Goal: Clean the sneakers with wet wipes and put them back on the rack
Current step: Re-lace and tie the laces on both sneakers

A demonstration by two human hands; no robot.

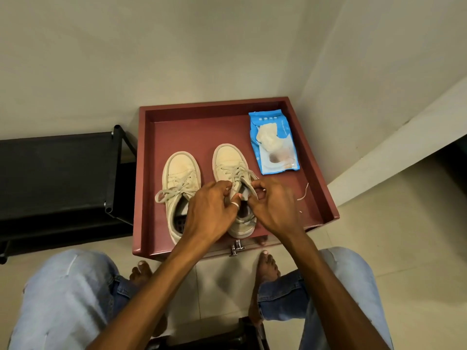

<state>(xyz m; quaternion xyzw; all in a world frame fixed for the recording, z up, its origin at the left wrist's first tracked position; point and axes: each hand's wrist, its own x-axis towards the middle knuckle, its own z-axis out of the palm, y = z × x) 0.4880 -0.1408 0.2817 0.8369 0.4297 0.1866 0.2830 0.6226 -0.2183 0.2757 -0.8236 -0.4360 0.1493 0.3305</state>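
While both forearms reach forward between the knees, the left hand (pixel 209 209) (ringed) and right hand (pixel 275 207) pinch, fingers curled, the tongue of one cream lace-up sneaker (pixel 227 157), standing beside its twin (pixel 180 170) on the red-brown rimmed tray (pixel 177 137).

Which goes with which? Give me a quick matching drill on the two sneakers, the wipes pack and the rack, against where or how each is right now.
Things:
1. left sneaker
2. right sneaker
3. wipes pack
4. rack

Place or state:
a. black, outside the tray, on its left
b. pinched near the tongue by the left hand and the right hand
c. blue, in the tray's far right part, a wipe sticking out
d. in the tray, laces tied in a bow, on the rack's side

Pairs: 1-d, 2-b, 3-c, 4-a
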